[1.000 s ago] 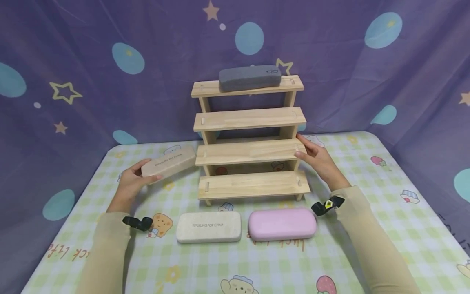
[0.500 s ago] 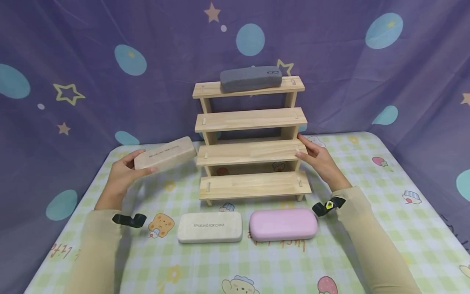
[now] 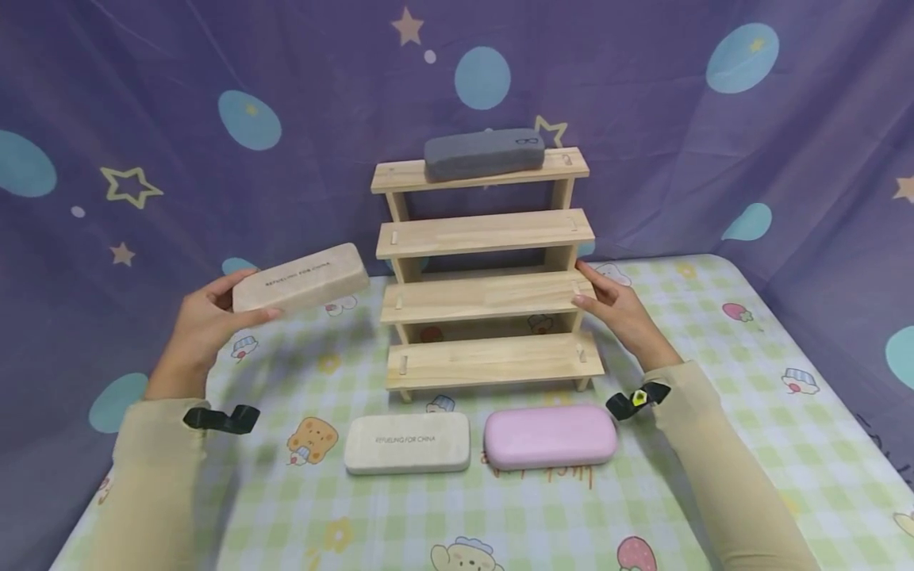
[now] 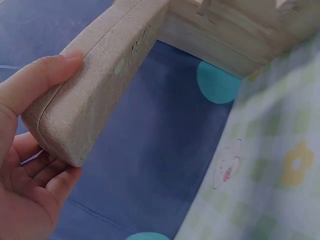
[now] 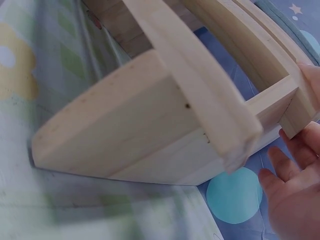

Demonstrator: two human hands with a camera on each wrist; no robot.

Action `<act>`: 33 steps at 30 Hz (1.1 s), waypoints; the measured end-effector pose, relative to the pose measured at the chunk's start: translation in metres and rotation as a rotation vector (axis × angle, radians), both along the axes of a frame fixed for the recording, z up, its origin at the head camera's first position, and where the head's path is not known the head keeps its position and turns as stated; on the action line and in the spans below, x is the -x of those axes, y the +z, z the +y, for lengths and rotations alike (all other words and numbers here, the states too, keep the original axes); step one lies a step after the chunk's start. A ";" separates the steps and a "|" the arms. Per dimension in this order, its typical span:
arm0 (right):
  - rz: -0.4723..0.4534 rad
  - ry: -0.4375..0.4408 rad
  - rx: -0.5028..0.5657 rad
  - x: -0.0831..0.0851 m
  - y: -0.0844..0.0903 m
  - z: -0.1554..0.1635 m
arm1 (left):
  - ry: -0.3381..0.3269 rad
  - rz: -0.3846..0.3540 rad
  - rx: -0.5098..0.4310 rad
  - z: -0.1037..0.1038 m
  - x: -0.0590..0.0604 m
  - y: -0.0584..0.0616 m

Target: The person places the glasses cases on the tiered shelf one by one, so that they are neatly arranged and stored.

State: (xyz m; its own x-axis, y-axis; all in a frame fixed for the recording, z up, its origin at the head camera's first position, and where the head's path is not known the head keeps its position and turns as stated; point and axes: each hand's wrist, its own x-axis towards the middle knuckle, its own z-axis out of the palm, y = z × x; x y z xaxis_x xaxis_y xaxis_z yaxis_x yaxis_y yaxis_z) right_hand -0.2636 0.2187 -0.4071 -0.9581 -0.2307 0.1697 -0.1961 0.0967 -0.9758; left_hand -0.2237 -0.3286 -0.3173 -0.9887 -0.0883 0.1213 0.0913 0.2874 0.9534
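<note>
My left hand (image 3: 203,317) grips one end of a beige glasses case (image 3: 300,277) and holds it in the air, left of the wooden stepped rack (image 3: 485,297). In the left wrist view the thumb (image 4: 37,82) lies on top of the beige case (image 4: 100,75) and the fingers curl under it. My right hand (image 3: 617,305) rests with straight fingers against the right end of the rack's third step; the right wrist view shows the fingers (image 5: 295,145) touching the rack's side (image 5: 150,130). A grey case (image 3: 483,153) lies on the top step.
A second beige case (image 3: 407,442) and a pink case (image 3: 550,436) lie side by side on the checked tablecloth (image 3: 714,396) in front of the rack. A purple curtain (image 3: 143,119) with stars and dots hangs behind the table.
My left hand has lifted the beige case up and to the left, off the table. The right hand has stayed on the rack.
</note>
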 end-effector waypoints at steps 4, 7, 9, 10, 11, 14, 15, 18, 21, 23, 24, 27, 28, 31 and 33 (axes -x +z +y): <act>-0.002 -0.003 -0.003 -0.001 0.001 0.000 | -0.005 0.011 0.004 0.002 0.000 0.011; -0.001 0.000 -0.003 -0.001 0.001 0.000 | -0.015 0.026 -0.005 0.008 0.000 0.020; 0.002 0.001 -0.003 -0.001 0.001 0.000 | -0.021 0.033 -0.004 0.013 -0.001 0.026; 0.003 0.000 -0.005 -0.001 0.001 0.000 | -0.030 0.034 -0.022 0.017 -0.001 0.029; 0.004 0.000 -0.006 -0.001 0.001 0.001 | -0.039 0.037 -0.036 0.020 0.000 0.032; 0.004 -0.003 -0.014 -0.001 0.002 0.001 | -0.062 0.048 -0.063 0.032 0.002 0.037; 0.004 -0.004 -0.016 -0.002 0.002 0.002 | -0.075 0.052 -0.086 0.036 0.004 0.038; 0.003 -0.002 -0.014 -0.002 0.002 0.002 | -0.106 0.069 -0.107 0.049 0.010 0.041; 0.000 0.006 -0.009 -0.002 0.002 0.001 | -0.132 0.076 -0.099 0.061 0.018 0.043; -0.001 0.011 -0.006 -0.002 0.002 0.001 | -0.138 0.079 -0.059 0.070 0.023 0.045; -0.001 0.013 -0.006 -0.002 0.002 0.001 | -0.142 0.078 -0.049 0.074 0.025 0.046; -0.001 0.014 -0.010 -0.001 0.001 0.000 | -0.160 0.069 -0.028 0.086 0.033 0.048; 0.000 0.013 -0.011 -0.001 0.001 -0.001 | -0.165 0.065 -0.021 0.090 0.035 0.049; 0.004 0.014 -0.011 0.000 0.001 0.000 | -0.187 0.063 -0.012 0.103 0.043 0.049; 0.003 0.014 -0.009 -0.001 0.002 0.000 | -0.201 0.067 -0.008 0.113 0.047 0.050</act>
State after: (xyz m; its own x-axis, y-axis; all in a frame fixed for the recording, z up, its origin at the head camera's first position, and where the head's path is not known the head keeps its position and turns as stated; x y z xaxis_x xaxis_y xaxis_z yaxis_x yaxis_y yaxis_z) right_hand -0.2629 0.2182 -0.4051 -0.9541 -0.2460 0.1707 -0.2007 0.1026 -0.9743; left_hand -0.2709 -0.2159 -0.2678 -0.9763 0.1086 0.1870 0.2088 0.2490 0.9457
